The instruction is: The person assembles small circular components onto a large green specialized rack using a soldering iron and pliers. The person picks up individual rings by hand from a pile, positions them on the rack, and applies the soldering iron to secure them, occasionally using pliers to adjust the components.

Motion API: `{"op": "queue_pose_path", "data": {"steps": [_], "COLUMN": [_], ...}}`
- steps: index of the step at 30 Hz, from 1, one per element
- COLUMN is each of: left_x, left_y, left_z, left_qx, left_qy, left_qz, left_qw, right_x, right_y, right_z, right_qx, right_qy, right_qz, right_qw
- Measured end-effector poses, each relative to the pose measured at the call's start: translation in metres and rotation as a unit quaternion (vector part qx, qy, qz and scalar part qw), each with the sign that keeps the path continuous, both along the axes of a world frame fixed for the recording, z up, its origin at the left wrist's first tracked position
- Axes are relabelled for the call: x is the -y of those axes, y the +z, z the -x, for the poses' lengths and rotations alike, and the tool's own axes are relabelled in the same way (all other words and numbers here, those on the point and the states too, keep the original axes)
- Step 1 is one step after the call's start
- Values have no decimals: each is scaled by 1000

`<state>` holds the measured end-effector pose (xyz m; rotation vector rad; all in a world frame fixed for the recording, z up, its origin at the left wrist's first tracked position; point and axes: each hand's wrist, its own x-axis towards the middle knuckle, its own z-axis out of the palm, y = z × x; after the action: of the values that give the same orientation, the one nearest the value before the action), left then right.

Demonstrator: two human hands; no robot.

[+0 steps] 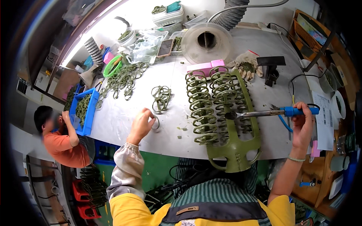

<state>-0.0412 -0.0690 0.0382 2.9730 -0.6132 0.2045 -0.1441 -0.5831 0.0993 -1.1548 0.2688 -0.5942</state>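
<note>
The grey desk (124,113) fills the middle of the view, its near edge curving just above the person's lap, with bare surface between the left hand and the rack. The green rack (226,113) lies lengthwise from mid-desk to the near edge, its rounded foot hanging over that edge, and it carries two rows of green rings. A clear round funnel (206,41) sits at the far end under a ribbed hose. At the left edge a blue bin (85,109) holds green parts, with a seated person in orange beside it. Loose rings (124,79) spread over the far left of the desk, and a small cluster (161,98) lies near the middle. A white printed sheet (323,120) rests at the right edge; two pink blocks (205,67) lie just beyond the rack. The right hand (302,126) has its fingers wrapped tight around the blue handle of a soldering iron (264,113), whose tip touches the rack's right row. The left hand (141,124) pinches a single ring (155,122) between thumb and fingertips, just above the desk, left of the rack.
</note>
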Motion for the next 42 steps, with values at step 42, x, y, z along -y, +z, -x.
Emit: {"op": "queue_pose_path", "data": {"steps": [42], "left_x": [228], "left_y": [77], "left_z": [-14], "left_qx": [-140], "left_qy": [-202], "left_qz": [280], "left_qw": [928], "right_x": [1], "right_y": [-16], "right_z": [-9], "right_qx": [0], "right_qy": [-1], "right_qz": [-22], "right_qw": [1000]}}
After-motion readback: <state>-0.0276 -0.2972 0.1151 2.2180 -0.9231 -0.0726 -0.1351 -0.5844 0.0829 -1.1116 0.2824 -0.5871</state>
